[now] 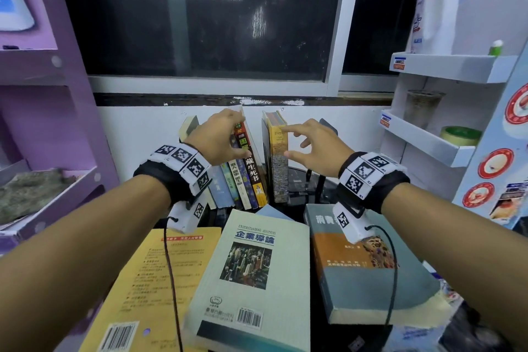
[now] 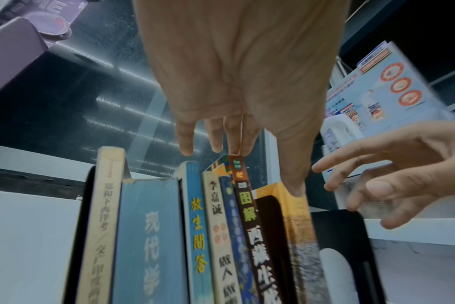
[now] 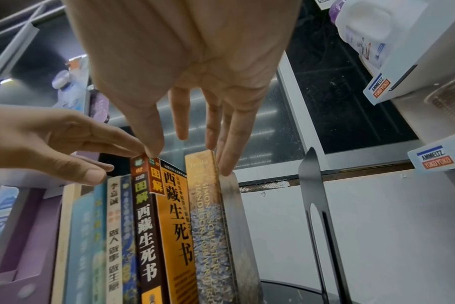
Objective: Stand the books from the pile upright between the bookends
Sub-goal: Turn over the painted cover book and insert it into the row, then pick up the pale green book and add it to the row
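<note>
Several books (image 1: 228, 188) stand in a row that leans left, against a black bookend (image 2: 89, 197). My left hand (image 1: 228, 134) touches the top of the tall orange-and-black book (image 1: 251, 164) (image 3: 146, 216) with straight fingertips; its thumb hangs in front of the spines. A thick yellow book (image 1: 276, 157) (image 3: 205, 205) stands apart to the right. My right hand (image 1: 300, 143) is spread, and its index finger touches that book's top. A second black bookend (image 1: 328, 127) (image 3: 312, 185) stands further right. The pile lies flat at the front: a yellow book (image 1: 160, 280), a pale green one (image 1: 251, 274) and a grey-orange one (image 1: 357, 260).
A purple shelf unit (image 1: 57, 123) stands close on the left. On the right is a white rack (image 1: 428, 137) holding a tape roll (image 1: 460, 136) and a white jug (image 1: 437, 8). Behind the books are a white wall and a dark window. A narrow gap separates the leaning row from the yellow book.
</note>
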### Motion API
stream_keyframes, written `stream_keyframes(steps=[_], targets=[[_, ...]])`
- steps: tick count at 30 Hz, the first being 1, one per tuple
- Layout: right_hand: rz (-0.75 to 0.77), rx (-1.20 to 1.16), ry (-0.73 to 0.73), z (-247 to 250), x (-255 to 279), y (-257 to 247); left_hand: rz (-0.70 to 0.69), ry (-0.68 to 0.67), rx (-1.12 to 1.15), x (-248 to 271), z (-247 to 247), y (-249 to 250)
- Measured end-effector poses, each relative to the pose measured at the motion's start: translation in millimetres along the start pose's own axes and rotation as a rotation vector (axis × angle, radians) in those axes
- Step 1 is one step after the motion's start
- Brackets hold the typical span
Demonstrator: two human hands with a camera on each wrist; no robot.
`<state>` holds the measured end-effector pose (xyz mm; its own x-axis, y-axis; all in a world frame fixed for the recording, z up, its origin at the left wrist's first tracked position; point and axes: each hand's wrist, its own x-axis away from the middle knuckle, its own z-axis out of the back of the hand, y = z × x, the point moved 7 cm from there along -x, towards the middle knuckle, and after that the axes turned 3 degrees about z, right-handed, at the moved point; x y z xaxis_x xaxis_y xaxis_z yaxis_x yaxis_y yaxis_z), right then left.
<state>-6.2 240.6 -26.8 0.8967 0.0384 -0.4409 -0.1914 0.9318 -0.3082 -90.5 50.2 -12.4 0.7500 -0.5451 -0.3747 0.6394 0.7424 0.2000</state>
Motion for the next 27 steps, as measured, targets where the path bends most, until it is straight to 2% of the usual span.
stream_keyframes(steps=[5,9,16,20,27], targets=[[0.006,0.075,-0.155,-2,35,-11,-0.038,-0.069,-0.038,43,-2,14],[0.016,0.157,-0.32,-10,66,-22,0.002,-0.271,-0.014,76,-23,14],[0.02,0.256,-0.583,-37,121,-30,0.08,-0.566,-0.102,111,-59,-2],[-0.043,0.253,-0.679,-57,136,-28,0.113,-0.631,-0.149,122,-70,-11],[-0.118,0.273,-0.735,-67,143,-27,0.154,-0.681,-0.045,132,-82,-13]])
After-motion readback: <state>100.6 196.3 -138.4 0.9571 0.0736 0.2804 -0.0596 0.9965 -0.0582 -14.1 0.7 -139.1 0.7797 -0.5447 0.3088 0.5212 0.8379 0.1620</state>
